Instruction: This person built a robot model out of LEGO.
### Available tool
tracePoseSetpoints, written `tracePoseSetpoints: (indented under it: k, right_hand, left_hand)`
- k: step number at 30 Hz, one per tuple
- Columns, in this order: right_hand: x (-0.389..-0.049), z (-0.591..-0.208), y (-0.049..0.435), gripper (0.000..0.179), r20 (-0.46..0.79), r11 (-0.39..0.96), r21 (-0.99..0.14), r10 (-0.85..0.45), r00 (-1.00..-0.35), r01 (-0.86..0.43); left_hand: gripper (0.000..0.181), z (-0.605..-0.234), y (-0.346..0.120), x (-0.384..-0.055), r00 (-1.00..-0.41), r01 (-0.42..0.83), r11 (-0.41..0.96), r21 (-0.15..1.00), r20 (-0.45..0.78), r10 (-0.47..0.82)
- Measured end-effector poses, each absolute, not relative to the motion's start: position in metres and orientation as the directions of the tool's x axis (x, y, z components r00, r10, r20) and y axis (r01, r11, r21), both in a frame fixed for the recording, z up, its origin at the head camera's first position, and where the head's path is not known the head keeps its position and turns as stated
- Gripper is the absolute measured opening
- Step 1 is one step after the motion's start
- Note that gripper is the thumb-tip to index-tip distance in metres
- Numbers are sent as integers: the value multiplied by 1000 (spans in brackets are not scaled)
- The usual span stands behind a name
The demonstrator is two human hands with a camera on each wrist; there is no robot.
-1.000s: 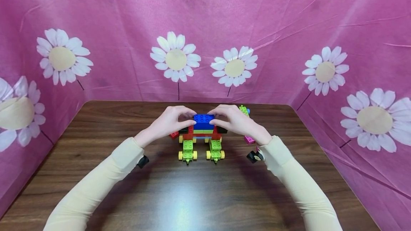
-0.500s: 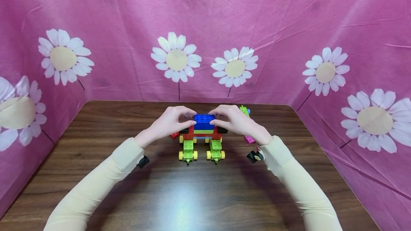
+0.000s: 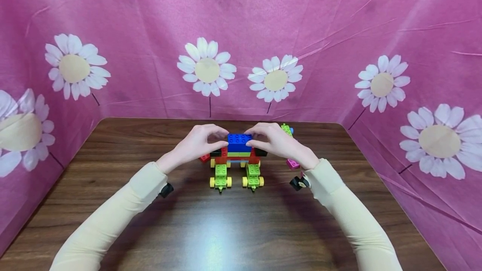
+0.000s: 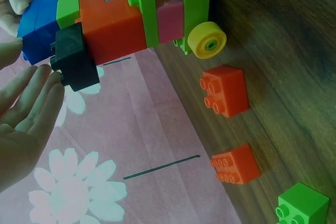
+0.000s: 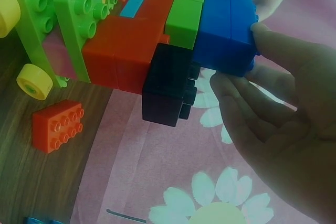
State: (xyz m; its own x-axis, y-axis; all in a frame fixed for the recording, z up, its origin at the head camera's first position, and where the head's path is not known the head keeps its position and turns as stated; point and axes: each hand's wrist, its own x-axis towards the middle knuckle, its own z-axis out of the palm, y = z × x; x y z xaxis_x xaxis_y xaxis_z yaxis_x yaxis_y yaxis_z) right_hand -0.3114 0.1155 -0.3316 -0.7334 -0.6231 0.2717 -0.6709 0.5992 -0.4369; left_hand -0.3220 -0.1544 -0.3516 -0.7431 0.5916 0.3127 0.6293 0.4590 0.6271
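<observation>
Blue bricks (image 3: pixel 239 143) are sitting on top of a wheeled brick model (image 3: pixel 237 159), which is standing towards the far side of the wooden table (image 3: pixel 173 233). Both forearms are slanting inward and forward, and the left hand (image 3: pixel 199 142) and right hand (image 3: pixel 275 140) are meeting the bricks from opposite ends. Each hand is arching, its thumb lying on the nearer side and its fingers bending over towards the far side. Left thumb and fingertips are lightly pinching the left end; the right hand is pinching the right end the same way.

From the left wrist, the remaining left fingers are showing nearly straight, extending close to a black brick (image 4: pixel 77 59). That view is also showing two loose red bricks (image 4: pixel 226 92) and a green brick (image 4: pixel 302 205) resting on the table, while the head view is catching only a little red beside the left hand. Both wrist views are revealing a pink brick (image 5: pixel 59 51) low in the model, which the head view is hiding. Only the head view is showing a lime piece (image 3: pixel 285 129) and a magenta brick (image 3: pixel 292 164) lying past the right hand.
</observation>
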Motion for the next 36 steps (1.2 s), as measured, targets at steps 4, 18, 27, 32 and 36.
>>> tracePoseSetpoints:
  k: [4,18,27,32,36]
  right_hand:
    - [-312,-332,116,28,272,600,-438,-622,-735,-670]
    - [-311,-332,116,29,268,602,-439,-621,-737,-667]
    - [-310,-332,116,30,259,612,-433,-619,-742,-662]
    - [-309,-331,116,30,259,610,-430,-622,-739,-665]
    - [-309,-331,116,31,256,611,-431,-622,-740,-664]
  left_hand:
    - [32,-352,-156,-322,-744,628,459,628,310,593]
    - [32,-353,-166,-320,-751,624,470,624,313,581]
    - [31,-356,-177,-318,-759,624,482,616,331,560]
    - [31,-359,-187,-320,-764,621,488,613,335,551]
    - [31,-360,-196,-322,-778,607,505,614,332,533]
